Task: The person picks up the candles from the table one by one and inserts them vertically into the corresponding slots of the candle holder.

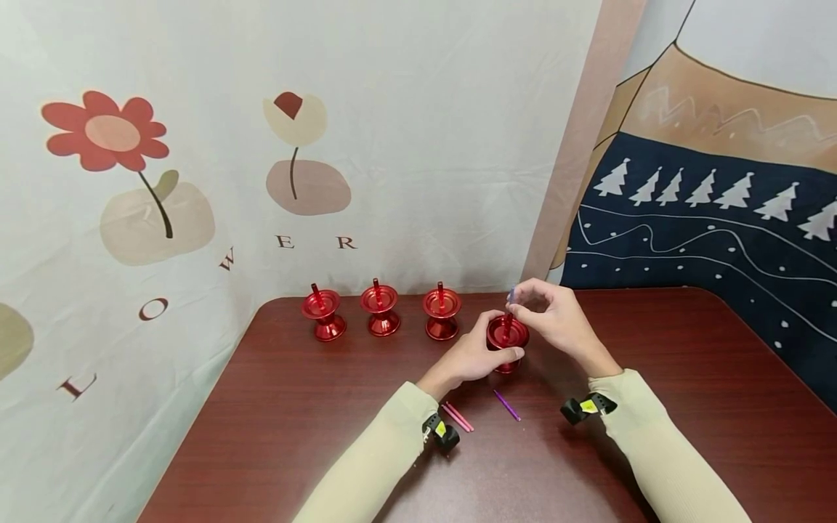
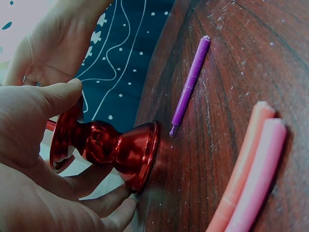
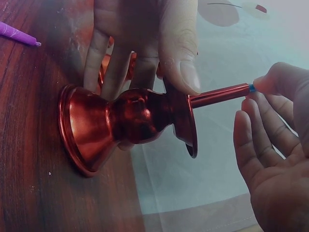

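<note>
Blue candle [image 3: 252, 88] is pinched by the right fingers [image 3: 280, 81], lined up with the red tube [image 3: 219, 96] just below them, holder [image 3: 91, 128] gripped by left fingers [image 3: 179, 46].

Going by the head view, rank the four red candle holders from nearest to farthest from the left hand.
1. Gripped candle holder: in the left hand itself.
2. Row's rightmost candle holder: just left of that hand, farther back.
3. Row's middle candle holder: farther left.
4. Row's leftmost candle holder: at the row's far left end.
</note>
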`<action>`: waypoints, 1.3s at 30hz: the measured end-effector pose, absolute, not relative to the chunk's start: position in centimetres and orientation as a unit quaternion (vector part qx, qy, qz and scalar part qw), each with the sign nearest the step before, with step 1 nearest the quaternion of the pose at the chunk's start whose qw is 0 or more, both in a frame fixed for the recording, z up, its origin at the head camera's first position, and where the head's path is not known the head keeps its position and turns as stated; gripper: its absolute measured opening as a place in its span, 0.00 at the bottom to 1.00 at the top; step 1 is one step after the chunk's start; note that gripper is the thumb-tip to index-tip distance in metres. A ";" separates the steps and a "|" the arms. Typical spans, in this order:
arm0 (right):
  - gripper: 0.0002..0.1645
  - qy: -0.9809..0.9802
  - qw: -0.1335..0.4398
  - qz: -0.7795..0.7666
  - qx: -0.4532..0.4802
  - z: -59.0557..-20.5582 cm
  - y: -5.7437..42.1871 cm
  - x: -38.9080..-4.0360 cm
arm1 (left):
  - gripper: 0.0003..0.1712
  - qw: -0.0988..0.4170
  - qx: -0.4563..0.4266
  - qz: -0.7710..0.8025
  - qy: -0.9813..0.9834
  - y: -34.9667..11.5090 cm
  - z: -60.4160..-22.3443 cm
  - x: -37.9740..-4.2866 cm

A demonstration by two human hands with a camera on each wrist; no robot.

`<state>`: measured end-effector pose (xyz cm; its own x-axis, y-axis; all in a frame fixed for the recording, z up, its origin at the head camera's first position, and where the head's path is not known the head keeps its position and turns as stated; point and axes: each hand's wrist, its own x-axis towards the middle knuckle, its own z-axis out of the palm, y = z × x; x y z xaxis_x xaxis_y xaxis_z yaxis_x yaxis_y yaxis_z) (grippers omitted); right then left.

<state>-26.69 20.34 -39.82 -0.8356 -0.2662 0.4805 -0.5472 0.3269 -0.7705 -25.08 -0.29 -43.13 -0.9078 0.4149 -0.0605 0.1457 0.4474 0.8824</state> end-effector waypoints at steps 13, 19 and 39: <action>0.08 -0.805 0.128 0.525 0.247 -39.7 20.6 -26.8 | 0.48 0.129 0.168 0.496 0.842 -0.2 -43.1 -25.2; 0.06 -0.805 0.119 0.524 0.252 -39.8 20.8 -26.9 | 0.49 0.131 0.168 0.494 0.843 -0.2 -43.1 -25.2; 0.06 -0.820 0.144 0.468 0.295 -39.7 20.9 -27.0 | 0.49 0.128 0.166 0.497 0.842 -0.2 -43.2 -25.1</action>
